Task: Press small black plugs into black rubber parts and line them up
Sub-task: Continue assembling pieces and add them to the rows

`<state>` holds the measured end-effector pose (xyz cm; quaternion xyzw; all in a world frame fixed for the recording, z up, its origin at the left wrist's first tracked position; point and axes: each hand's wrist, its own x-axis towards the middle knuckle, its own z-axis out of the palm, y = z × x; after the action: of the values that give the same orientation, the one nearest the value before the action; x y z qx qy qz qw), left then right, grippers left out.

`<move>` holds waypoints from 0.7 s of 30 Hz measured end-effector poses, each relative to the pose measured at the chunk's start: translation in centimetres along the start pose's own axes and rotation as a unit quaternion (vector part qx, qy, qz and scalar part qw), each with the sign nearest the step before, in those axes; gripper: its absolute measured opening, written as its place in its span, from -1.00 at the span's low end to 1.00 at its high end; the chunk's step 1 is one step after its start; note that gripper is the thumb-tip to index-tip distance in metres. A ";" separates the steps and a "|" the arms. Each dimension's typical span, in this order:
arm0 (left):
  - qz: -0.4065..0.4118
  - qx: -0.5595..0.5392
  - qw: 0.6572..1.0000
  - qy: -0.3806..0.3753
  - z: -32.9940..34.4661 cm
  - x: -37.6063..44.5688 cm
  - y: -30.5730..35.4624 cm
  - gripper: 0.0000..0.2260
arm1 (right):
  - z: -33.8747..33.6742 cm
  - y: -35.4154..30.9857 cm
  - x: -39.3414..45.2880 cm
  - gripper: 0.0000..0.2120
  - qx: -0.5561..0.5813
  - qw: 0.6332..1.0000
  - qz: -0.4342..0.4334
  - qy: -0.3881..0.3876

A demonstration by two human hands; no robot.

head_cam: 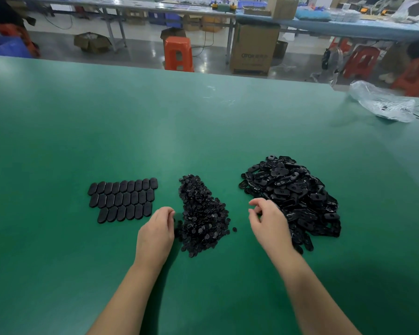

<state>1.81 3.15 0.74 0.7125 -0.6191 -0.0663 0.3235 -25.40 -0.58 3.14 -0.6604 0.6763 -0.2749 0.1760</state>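
A heap of small black plugs (201, 213) lies in the middle of the green table (155, 131). To its right is a bigger heap of black oval rubber parts (293, 192). Three neat rows of rubber parts (124, 199) are laid out on the left. My left hand (156, 232) rests at the left edge of the plug heap, fingers curled down; whether it holds a plug is hidden. My right hand (267, 221) hovers at the left edge of the rubber-part heap, fingers loosely curled, with nothing visible in them.
A crumpled clear plastic bag (382, 102) lies at the table's far right with cables beside it. Beyond the table's far edge stand an orange stool (178, 54), a cardboard box (252, 49) and other workbenches.
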 end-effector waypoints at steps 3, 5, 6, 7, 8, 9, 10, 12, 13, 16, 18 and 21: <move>0.023 -0.013 1.000 0.010 0.0 -0.2 0.0 -0.94 | -1.6 1.0 1.4 -0.74 -0.204 0.977 0.009 -0.068; 0.041 -0.013 0.999 0.016 0.0 -0.2 0.0 -0.96 | -2.0 1.5 2.0 -0.72 -0.265 0.959 0.005 -0.102; 0.048 -0.013 0.999 0.020 0.0 -0.2 0.0 -0.96 | -2.1 1.6 2.2 -0.72 -0.279 0.953 0.000 -0.118; 0.055 -0.012 0.998 0.024 0.1 -0.2 -0.1 -0.95 | -2.1 1.7 2.5 -0.72 -0.284 0.950 -0.006 -0.126; 0.061 -0.011 0.998 0.028 0.1 -0.2 -0.1 -0.95 | -2.2 1.7 2.8 -0.72 -0.286 0.950 -0.011 -0.126; 0.065 -0.008 0.997 0.030 0.1 -0.2 -0.2 -0.93 | -2.4 1.6 2.9 -0.72 -0.289 0.949 -0.018 -0.124; 0.067 -0.003 0.997 0.029 0.1 -0.2 -0.2 -0.90 | -2.5 1.6 3.1 -0.73 -0.293 0.948 -0.026 -0.121; 0.062 0.003 0.998 0.029 0.1 -0.3 -0.2 -0.82 | -2.5 1.4 3.2 -0.77 -0.285 0.952 -0.040 -0.104; 0.056 0.002 0.998 0.030 0.1 -0.4 -0.1 -0.77 | -2.4 1.2 3.2 -0.79 -0.259 0.961 -0.040 -0.091; 0.050 -0.009 0.998 0.038 -0.1 -0.4 -0.1 -0.77 | -2.1 0.4 3.2 -0.88 -0.063 0.997 0.014 -0.045; 0.027 -0.038 0.998 0.041 -0.3 -0.4 -0.3 -0.82 | -1.9 -0.5 2.7 -0.90 0.163 0.982 0.089 -0.033; -0.010 -0.075 0.996 0.050 -0.5 -0.2 -0.4 -0.84 | -0.9 -1.8 1.2 -0.80 0.391 0.908 0.148 -0.022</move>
<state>2.37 3.52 0.86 0.6946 -0.5883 -0.0806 0.4060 -24.56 -1.62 5.07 -0.4365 0.6007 -0.4734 0.4738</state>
